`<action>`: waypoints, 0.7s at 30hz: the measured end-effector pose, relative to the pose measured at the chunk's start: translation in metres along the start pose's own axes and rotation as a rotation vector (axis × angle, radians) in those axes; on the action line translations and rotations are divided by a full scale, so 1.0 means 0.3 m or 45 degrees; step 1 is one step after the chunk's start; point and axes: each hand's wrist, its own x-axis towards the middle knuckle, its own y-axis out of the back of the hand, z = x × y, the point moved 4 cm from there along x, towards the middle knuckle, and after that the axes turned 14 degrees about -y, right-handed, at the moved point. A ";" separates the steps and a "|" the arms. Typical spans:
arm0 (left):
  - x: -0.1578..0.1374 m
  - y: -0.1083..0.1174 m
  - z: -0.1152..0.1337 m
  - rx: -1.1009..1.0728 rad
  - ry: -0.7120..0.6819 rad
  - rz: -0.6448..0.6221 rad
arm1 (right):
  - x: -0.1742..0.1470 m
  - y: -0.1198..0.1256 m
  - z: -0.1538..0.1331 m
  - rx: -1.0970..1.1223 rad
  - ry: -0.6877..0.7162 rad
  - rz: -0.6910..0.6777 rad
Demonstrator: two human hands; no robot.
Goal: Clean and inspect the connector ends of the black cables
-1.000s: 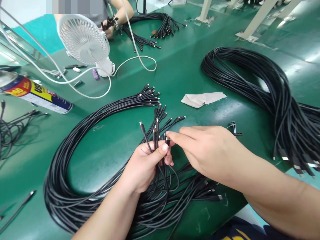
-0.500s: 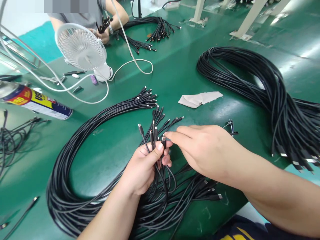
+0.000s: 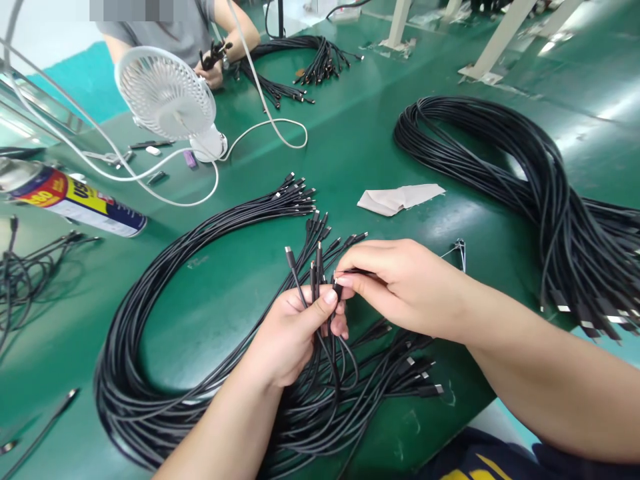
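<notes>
My left hand point(image 3: 305, 327) is closed round several black USB cables point(image 3: 295, 267), their plugs standing up above the thumb. One plug point(image 3: 338, 288) rises between that thumb and forefinger. My right hand point(image 3: 405, 287) is pinched at the tip of this plug. A slim dark object point(image 3: 359, 271) shows between its thumb and forefinger; its kind is unclear. Beneath both hands a large looped bundle of black cables point(image 3: 125, 333) lies on the table, with plug ends fanned out behind and to the right of my left hand.
Another thick cable bundle point(image 3: 480, 133) lies at right. A pale cloth piece point(image 3: 400, 199) and a small metal clip point(image 3: 461, 253) are nearer. To the left are a spray can point(image 3: 85, 203), a white fan point(image 3: 167, 93) and loose cables point(image 3: 35, 267). Across the table a person point(image 3: 165, 40) holds cables.
My left hand has shifted slightly right with the cables. My right hand has turned and its thumb now presses at the plug's tip, which was uncovered before.
</notes>
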 end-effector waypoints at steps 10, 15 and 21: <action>0.004 0.012 -0.009 0.099 -0.005 0.000 | -0.008 0.001 0.014 -0.128 0.018 -0.025; 0.001 0.031 -0.011 0.172 0.021 0.015 | -0.005 0.002 0.023 -0.118 -0.025 0.058; 0.004 0.028 -0.014 0.162 0.020 -0.013 | 0.000 -0.011 0.020 -0.045 0.001 -0.005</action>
